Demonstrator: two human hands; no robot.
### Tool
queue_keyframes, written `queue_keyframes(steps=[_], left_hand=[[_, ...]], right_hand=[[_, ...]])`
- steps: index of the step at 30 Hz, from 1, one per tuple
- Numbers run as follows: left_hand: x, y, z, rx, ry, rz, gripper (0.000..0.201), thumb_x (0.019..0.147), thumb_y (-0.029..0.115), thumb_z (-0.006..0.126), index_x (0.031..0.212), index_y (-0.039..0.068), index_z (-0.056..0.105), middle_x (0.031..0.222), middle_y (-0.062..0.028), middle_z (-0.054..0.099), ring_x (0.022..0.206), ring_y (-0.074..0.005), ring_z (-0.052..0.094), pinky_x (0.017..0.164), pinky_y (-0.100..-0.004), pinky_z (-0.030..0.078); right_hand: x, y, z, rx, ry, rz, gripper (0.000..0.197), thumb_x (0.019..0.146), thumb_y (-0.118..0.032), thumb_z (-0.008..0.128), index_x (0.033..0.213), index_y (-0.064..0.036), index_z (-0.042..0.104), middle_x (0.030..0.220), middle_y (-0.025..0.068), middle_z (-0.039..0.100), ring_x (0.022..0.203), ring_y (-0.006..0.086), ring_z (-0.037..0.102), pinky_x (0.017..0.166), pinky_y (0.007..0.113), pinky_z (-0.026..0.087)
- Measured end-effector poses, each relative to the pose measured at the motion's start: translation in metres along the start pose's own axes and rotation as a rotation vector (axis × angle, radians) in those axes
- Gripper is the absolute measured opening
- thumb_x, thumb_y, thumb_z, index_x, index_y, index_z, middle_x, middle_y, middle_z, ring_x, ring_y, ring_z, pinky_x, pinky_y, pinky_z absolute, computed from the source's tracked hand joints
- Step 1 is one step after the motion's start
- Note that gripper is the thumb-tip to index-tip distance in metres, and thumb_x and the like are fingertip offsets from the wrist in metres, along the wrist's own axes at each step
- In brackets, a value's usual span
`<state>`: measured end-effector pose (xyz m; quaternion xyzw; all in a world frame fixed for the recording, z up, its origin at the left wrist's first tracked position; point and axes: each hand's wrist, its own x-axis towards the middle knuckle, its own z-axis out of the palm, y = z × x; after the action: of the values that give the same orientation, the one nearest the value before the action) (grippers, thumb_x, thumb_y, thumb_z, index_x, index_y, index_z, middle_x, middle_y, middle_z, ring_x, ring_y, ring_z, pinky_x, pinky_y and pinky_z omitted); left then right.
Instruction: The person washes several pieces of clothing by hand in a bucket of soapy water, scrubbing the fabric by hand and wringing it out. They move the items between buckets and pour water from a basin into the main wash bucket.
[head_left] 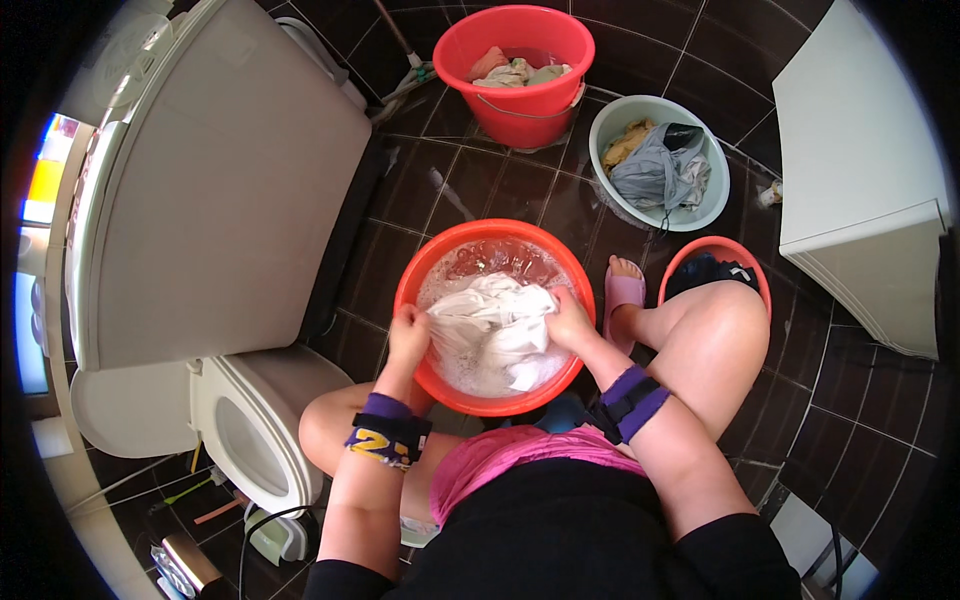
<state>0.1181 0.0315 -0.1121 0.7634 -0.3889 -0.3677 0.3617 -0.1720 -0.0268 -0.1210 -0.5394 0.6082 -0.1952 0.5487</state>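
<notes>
**Dark-brown floor tiles (385, 250), white cloth (490, 310) in suds (462, 372)**

Our left hand (409, 337) and right hand (568, 318) each grasp the cloth inside the orange-red basin (412, 265), mid-view, tiles showing around it. We see a red bucket (515, 112) at twelve o'clock, a pale basin (602, 130) at two, a white toilet (255, 440) at eight.

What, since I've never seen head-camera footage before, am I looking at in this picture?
There's no robot here, just a person. A wide fisheye camera worn on the head looks down, which is why straight edges bend. The bare left hand and right hand both grip a white cloth in sudsy water inside an orange-red basin. On the dark tiled floor beyond stand a red bucket and a pale blue basin, each holding fabric.
</notes>
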Motion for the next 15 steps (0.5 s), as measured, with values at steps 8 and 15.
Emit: queue_keyframes(steps=[8,15], left_hand=[[0.013,0.047,-0.024,-0.119,0.116,0.076,0.007,0.085,0.003,0.048,0.090,0.006,0.045,0.071,-0.0010,0.050,0.059,-0.0076,0.045,0.050,-0.0236,0.039],[-0.012,0.032,0.042,0.272,-0.164,0.302,0.033,0.076,0.013,0.065,0.107,0.009,0.055,0.103,-0.0179,0.054,0.094,-0.0314,0.055,0.082,-0.0398,0.046]], right_hand=[[0.019,-0.030,-0.022,0.826,-0.006,0.090,0.027,0.088,-0.010,0.043,0.105,0.0014,0.060,0.097,0.0102,0.064,0.088,0.0169,0.061,0.078,0.029,0.047],[0.006,-0.060,-0.032,1.158,-0.263,0.370,0.029,0.090,-0.016,0.043,0.110,-0.0003,0.058,0.100,0.0135,0.064,0.094,0.0234,0.062,0.082,0.037,0.051]])
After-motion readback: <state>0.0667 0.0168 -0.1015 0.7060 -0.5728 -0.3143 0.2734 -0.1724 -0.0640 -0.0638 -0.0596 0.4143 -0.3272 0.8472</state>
